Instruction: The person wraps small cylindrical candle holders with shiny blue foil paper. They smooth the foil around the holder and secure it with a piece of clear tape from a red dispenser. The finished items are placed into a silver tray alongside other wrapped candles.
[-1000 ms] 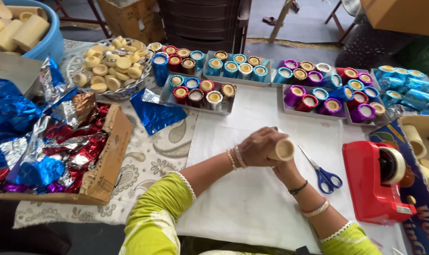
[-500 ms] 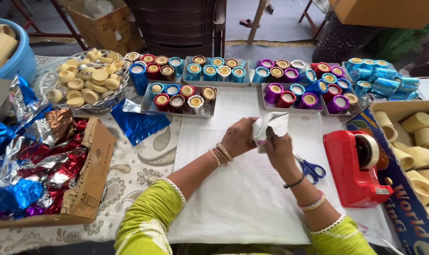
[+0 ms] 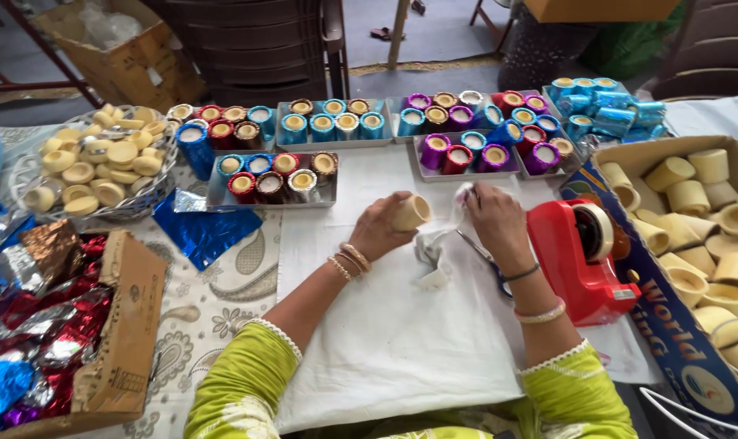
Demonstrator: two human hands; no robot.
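Cream cup [image 3: 410,213] gripped in left hand [image 3: 383,230]; right hand [image 3: 494,219] pinches silver foil [image 3: 463,197] beside it.

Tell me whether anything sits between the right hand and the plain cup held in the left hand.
Only a crumpled silvery wrapper lies on the white cloth between them. The right hand pinches its upper end, beside the plain cup in the left hand.

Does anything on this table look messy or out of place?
One blue foil sheet lies crumpled on the patterned cloth, outside the cardboard box of foils. Otherwise nothing stands out: the trays of wrapped cups sit in tidy rows.
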